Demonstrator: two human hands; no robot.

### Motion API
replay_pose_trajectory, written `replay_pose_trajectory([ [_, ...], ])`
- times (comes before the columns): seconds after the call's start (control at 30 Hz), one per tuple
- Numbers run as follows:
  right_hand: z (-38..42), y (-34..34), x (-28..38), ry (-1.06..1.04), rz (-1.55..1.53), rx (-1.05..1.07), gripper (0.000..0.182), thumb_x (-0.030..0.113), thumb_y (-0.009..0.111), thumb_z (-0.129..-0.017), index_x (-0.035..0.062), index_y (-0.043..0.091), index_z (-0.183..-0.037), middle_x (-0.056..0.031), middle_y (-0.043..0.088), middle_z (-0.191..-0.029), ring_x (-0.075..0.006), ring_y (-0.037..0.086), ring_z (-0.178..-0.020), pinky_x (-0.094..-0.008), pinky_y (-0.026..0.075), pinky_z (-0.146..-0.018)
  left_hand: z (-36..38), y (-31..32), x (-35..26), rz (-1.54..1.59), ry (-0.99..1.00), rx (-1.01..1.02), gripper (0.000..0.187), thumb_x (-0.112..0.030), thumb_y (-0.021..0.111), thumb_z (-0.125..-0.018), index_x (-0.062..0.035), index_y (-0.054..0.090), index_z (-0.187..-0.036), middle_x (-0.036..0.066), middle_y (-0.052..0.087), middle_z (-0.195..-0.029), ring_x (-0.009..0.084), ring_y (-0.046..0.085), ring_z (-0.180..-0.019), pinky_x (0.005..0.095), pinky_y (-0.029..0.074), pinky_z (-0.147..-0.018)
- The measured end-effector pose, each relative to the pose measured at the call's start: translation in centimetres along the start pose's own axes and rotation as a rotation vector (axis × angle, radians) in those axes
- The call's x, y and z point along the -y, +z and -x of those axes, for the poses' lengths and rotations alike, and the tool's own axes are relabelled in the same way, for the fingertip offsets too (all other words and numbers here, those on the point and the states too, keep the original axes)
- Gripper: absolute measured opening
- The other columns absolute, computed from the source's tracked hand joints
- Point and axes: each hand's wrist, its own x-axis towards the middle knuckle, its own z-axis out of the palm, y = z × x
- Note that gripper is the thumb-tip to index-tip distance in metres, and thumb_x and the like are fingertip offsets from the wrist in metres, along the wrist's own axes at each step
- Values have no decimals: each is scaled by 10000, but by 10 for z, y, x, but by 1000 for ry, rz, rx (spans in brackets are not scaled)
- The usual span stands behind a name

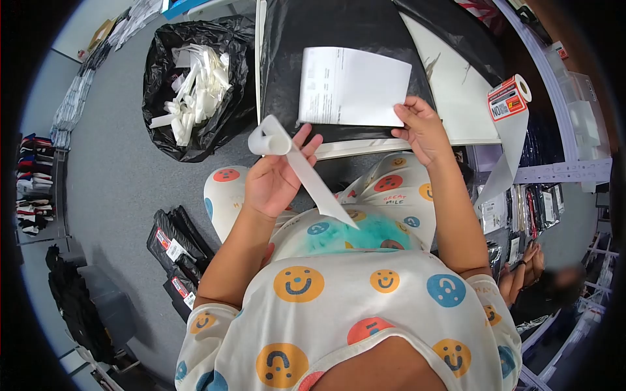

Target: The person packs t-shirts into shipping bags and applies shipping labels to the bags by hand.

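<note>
My right hand point(422, 127) pinches the lower right corner of a white printed label sheet point(365, 88) between thumb and fingers. The sheet lies over a black plastic package point(280, 72) on the white table, with small print along its left part. In my left hand point(277, 182) is a curled white paper strip point(313, 182). One end of the strip rolls up over the thumb side, hiding the grip. Its other end hangs down toward my lap, and the other fingers stretch out beside it.
A black bag point(156, 98) full of crumpled white strips stands left of the table point(447, 98). At the right is a label roll point(508, 98) with a trailing tail. Black packages point(173, 244) lie on the floor at left. Another person point(541, 293) sits at lower right.
</note>
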Motion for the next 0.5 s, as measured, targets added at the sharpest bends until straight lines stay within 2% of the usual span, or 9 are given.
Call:
replay_pose_trajectory([
  [0.1, 2, -2, 0, 31, 91, -49, 181, 162, 629, -806, 82, 551, -948, 31, 551, -829, -50, 521, -747, -221, 482, -633, 4, -1, -1, 74, 66, -22, 150, -138, 460, -851, -37, 569, -835, 197, 228, -1402, 336, 217, -1304, 424, 313, -1013],
  [0.23, 5, -5, 0, 47, 150, -68, 186, 167, 625, -811, 78, 549, -955, 19, 567, -847, -60, 532, -768, -222, 469, -649, 9, -8, -8, 62, 125, -20, 136, -125, 466, -813, -38, 568, -838, 205, 236, -1398, 339, 235, -1298, 424, 325, -1007],
  [0.33, 3, -12, -2, 44, 54, 8, 180, 169, 620, -815, 76, 551, -953, 16, 572, -844, -58, 532, -773, -220, 468, -641, 11, -8, -10, 53, 147, -53, 127, -135, 489, -797, -39, 569, -823, 205, 246, -1393, 336, 242, -1296, 422, 328, -1005],
  [0.5, 3, -5, 1, 78, 160, -10, 180, 166, 622, -813, 70, 557, -951, 11, 580, -849, -58, 535, -765, -214, 464, -634, 12, -6, -9, 72, 154, -81, 118, -138, 507, -790, -41, 570, -814, 201, 245, -1396, 334, 237, -1298, 423, 311, -1013],
])
